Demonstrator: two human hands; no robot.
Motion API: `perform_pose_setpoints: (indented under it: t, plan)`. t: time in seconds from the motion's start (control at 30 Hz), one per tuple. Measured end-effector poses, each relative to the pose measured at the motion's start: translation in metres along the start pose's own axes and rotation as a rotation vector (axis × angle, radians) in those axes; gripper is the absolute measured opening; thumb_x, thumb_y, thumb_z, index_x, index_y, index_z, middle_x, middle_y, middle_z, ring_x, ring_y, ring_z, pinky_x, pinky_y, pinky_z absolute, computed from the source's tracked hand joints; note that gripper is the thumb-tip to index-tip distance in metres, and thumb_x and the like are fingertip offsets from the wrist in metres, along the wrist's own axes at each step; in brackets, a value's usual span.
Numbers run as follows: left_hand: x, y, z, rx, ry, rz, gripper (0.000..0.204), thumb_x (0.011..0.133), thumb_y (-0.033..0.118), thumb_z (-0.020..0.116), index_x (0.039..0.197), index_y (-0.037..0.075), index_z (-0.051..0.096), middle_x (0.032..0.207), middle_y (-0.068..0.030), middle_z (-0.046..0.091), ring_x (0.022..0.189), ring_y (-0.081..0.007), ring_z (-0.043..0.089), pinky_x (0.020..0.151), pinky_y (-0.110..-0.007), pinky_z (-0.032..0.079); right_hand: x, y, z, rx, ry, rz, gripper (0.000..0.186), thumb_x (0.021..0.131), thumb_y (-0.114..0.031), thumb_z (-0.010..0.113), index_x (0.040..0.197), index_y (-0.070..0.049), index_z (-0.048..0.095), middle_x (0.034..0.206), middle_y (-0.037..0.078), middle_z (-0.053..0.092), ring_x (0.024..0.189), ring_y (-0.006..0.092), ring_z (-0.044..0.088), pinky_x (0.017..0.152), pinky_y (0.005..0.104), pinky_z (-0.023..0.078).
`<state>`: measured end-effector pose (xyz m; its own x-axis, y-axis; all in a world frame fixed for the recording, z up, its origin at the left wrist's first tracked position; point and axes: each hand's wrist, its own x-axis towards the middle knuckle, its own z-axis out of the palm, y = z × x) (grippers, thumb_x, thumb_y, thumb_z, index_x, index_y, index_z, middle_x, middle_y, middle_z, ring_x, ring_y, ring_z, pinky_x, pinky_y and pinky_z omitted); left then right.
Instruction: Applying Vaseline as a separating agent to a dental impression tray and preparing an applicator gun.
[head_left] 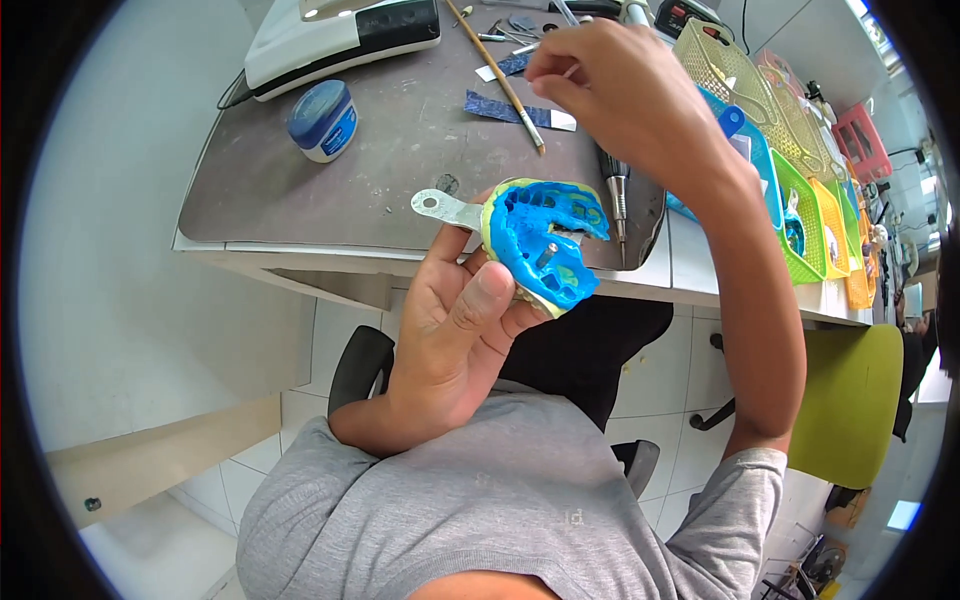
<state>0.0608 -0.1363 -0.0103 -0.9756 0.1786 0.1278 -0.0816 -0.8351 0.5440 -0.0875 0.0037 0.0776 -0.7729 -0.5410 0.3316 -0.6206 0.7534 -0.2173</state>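
Observation:
My left hand (pixel 450 350) is closed around a metal dental impression tray (pixel 449 208) filled with blue and yellow-green putty (pixel 530 225), its flat handle pointing left. A small metal cylinder (pixel 548 255) sits in the blue material. My right hand (pixel 610 90) is raised above small tools at the back of the desk, thumb and finger pinched; I cannot make out what is between them. Below it lie a wooden-handled brush (pixel 505 85), blue-and-white strips (pixel 500 106) and a dark and silver handpiece (pixel 617 195), partly hidden by my right arm.
A blue-lidded jar (pixel 322 120) stands on the grey desk mat (pixel 240 180), before a white machine (pixel 340 50). Plastic baskets in yellow, blue, green and orange (pixel 800 215) line the right. A green chair (pixel 840 400) stands lower right; a wall (pixel 130 250) is left.

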Motion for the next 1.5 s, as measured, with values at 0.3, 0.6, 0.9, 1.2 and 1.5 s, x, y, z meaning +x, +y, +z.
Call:
perform_pose_setpoints:
  t: [0.3,0.6,0.9,1.2,1.5]
  plan:
    - [0.003,0.0,-0.008,0.005,-0.043,-0.001,0.068,0.093,0.016,0.059,0.145,0.002,0.017,0.13,-0.0134,0.048,0.118,-0.022,0.053,0.1,-0.04,0.047,0.04,0.014,0.051,-0.158,-0.074,-0.107,0.014,0.07,-0.007,0.065,0.077,0.005,0.068,0.077,0.026,0.065,0.078,0.0386,0.066,0.071,0.0426,0.053]
    - [0.011,-0.002,-0.014,0.077,-0.048,0.031,0.071,0.092,0.009,0.059,0.148,0.008,0.015,0.132,-0.011,0.048,0.121,-0.0213,0.051,0.102,-0.04,0.044,0.006,0.001,-0.014,0.09,-0.025,0.196,0.024,0.073,-0.016,0.07,0.081,0.006,0.066,0.071,0.017,0.066,0.06,0.0239,0.065,0.055,0.0313,0.05]
    - [0.018,-0.006,-0.02,0.074,-0.008,-0.028,0.062,0.093,0.007,0.057,0.143,0.004,0.021,0.129,-0.0143,0.051,0.119,-0.0228,0.053,0.102,-0.04,0.045,-0.128,-0.032,-0.027,0.742,0.59,0.068,0.029,0.091,-0.025,0.061,0.101,0.001,0.054,0.072,0.014,0.056,0.049,0.0136,0.05,0.043,0.0224,0.038]
    - [0.02,-0.013,-0.008,0.128,-0.03,-0.001,0.049,0.096,0.014,0.052,0.137,0.0,0.03,0.126,-0.0169,0.053,0.116,-0.0268,0.056,0.097,-0.043,0.05,-0.164,-0.037,0.018,0.686,0.579,-0.098,0.015,0.083,-0.01,0.069,0.088,-0.001,0.058,0.074,0.015,0.065,0.058,0.0188,0.065,0.048,0.0253,0.052]
    - [0.038,-0.021,-0.003,0.163,-0.101,-0.014,0.045,0.099,0.016,0.046,0.137,0.0,0.03,0.126,-0.021,0.052,0.117,-0.0292,0.055,0.098,-0.041,0.049,-0.169,-0.028,0.021,0.646,0.679,-0.049,0.027,0.062,0.009,0.071,0.085,-0.003,0.064,0.073,0.013,0.068,0.054,0.0178,0.064,0.047,0.0244,0.05]
